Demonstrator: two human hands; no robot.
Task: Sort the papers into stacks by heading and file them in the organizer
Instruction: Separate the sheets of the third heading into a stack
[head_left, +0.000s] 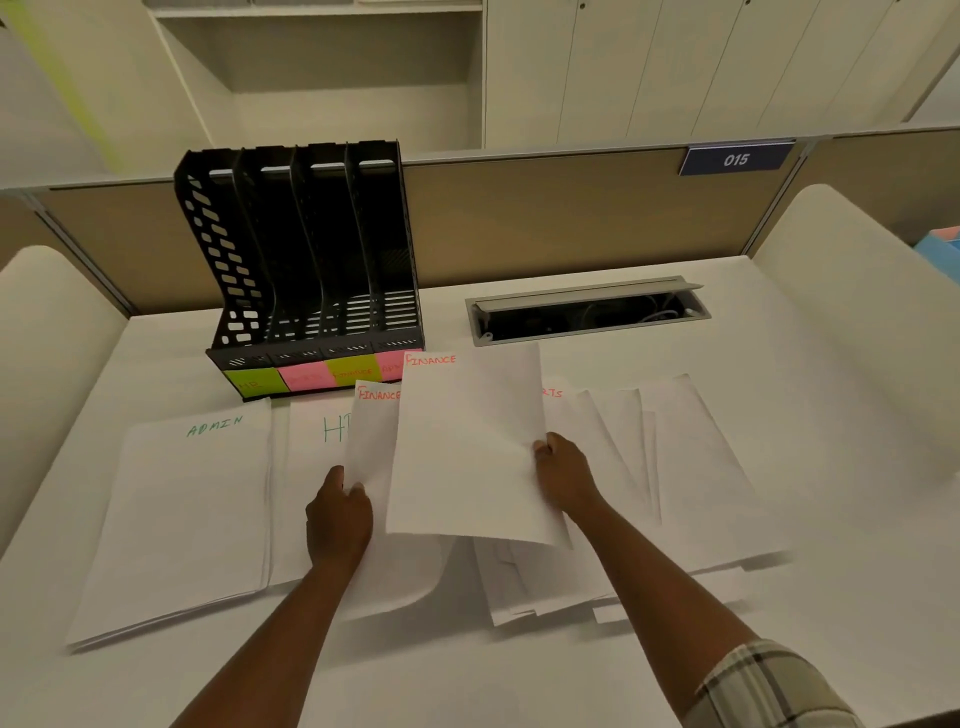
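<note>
White sheets part-sorted on worktop (519, 675): ADMIN stack (182, 519), HR stack (311, 457) laid out. Right hand (563, 475) pinches FINANCE sheet (467, 447); left hand (337, 514) grips second FINANCE sheet (371, 447). Loose pile (675, 478) at right unsorted. Black organizer (311, 249) slots bare; filing not begun.

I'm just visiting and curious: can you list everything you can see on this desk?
organizer: one, black, four slots, back left of desk
sticky labels: four, green and pink, on organizer's front
ADMIN stack: one, white, left
HR stack: one, white, beside ADMIN
FINANCE sheets: two, white, held up, centre
loose papers: several, white, right
cable hatch: one, grey, open, back right
015 sign: one, blue, on partition
left hand: grips rear sheet
right hand: grips front sheet
</note>
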